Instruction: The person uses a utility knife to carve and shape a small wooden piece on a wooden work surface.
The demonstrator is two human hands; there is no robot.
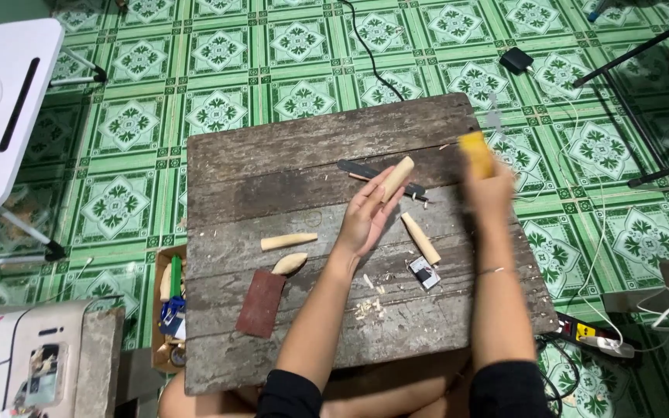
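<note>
So your left hand (365,218) is holding a short pale wooden peg (396,179), fingers wrapped loosely round its lower end so the rounded top pokes up and away from you over the middle of the bench (311,139). Your right hand (489,190) is blurry, but it's closed around a yellow-handled tool (475,152) held up near the bench's far right edge, a bit apart from the peg. What kind of tool it is, you can't really tell from the blur.

Right behind the peg there's a dark flat file (365,169) lying on the planks. Another tapered peg (420,238) sits just right of your left wrist, and two more pegs (289,241) lie to the left, the lower one touching a reddish-brown sheet of sandpaper (262,303). A small dark box (424,272) and some wood shavings (370,308) sit nearer you. A cardboard box (169,310) of odds and ends is on the green patterned floor (218,62) beside the bench.
</note>
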